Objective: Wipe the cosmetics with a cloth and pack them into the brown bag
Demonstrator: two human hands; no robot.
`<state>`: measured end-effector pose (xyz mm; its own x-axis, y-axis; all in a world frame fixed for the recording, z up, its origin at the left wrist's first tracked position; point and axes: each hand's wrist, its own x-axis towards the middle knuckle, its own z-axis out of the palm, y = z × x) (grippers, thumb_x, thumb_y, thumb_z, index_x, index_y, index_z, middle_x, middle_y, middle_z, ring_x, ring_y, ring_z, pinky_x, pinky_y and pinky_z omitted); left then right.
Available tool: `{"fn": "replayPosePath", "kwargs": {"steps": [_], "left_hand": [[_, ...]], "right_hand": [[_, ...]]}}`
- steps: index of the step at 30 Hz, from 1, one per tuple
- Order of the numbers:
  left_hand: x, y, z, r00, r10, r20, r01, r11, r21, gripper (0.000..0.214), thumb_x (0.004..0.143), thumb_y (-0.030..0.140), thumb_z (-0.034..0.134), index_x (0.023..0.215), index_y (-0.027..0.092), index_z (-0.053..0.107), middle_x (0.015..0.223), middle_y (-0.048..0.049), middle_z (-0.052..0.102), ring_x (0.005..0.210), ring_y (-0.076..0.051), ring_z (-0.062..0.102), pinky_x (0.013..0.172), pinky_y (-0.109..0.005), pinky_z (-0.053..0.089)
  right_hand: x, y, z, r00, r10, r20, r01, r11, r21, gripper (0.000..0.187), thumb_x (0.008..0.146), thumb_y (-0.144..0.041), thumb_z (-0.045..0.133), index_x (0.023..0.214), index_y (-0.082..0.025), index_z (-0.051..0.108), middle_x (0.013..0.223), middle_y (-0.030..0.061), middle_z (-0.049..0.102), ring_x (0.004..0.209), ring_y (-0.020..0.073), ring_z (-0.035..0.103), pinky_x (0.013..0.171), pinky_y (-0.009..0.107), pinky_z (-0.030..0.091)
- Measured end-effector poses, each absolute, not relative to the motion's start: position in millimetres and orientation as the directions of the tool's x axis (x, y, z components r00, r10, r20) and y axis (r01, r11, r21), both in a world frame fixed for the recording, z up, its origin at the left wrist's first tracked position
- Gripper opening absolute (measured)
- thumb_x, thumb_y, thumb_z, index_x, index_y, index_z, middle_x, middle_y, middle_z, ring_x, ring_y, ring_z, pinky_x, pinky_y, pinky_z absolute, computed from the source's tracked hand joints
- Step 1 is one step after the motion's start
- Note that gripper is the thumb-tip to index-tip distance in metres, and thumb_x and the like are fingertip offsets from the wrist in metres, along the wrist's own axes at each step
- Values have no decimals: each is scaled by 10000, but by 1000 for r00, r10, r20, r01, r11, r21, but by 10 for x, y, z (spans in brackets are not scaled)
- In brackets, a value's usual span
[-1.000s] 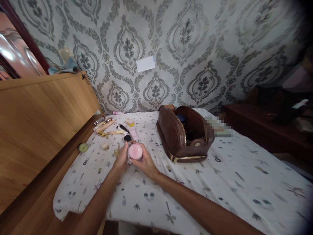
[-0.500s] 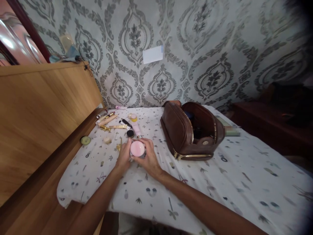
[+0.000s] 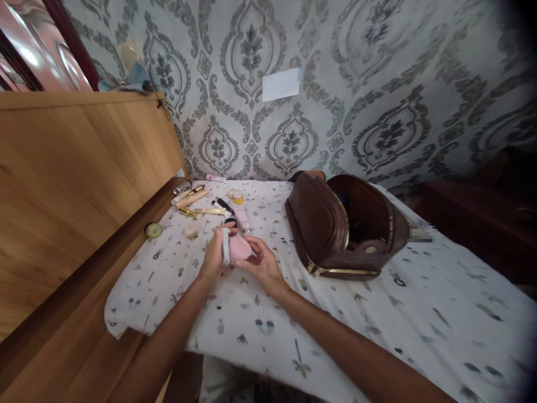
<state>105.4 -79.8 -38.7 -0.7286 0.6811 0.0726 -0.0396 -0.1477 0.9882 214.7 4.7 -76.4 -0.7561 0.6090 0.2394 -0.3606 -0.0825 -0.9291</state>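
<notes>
Head cam: L hand (image 3: 213, 254), R hand (image 3: 265, 265) gripping pink container (image 3: 240, 249), room twd bag (image 3: 319, 221) & front cloth edge (image 3: 235, 356).

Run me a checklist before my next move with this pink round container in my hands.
1. Pink round container steadied by left hand and right hand: ok.
2. Its lid fully closed: cannot tell; fingers and tilt hide it.
3. Brown leather bag unzipped on top: ok.
4. Room left inside the bag: cannot tell; the interior is dark.
5. Space just beyond the hands free: not ok; a pale pink squeeze tube lies there.
</notes>
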Motion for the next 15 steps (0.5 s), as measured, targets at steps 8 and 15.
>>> {"fn": "replayPosePath", "kwargs": {"steps": [8,15], "left_hand": [[1034,-850,-430,-580,807,109,91,-69,993,606,840,662,542,1124,156,719,1012,-99,744,920,-239,661,815,-319,481],[1120,-811,-386,-656,754,-40,-197,-120,973,620,802,695,565,1095,171,722,1099,-105,728,1000,-248,654,838,-315,501]], "right_hand": [[2136,76,-839,-784,557,273,-336,-11,-942,625,609,-413,864,1156,-250,609,1194,63,601,1110,234,598,949,388,519],[2175,63,-763,-741,611,279,-349,5,-937,592,639,-398,852,1162,-254,617,1203,64,626,1129,240,597,993,401,491]]}}
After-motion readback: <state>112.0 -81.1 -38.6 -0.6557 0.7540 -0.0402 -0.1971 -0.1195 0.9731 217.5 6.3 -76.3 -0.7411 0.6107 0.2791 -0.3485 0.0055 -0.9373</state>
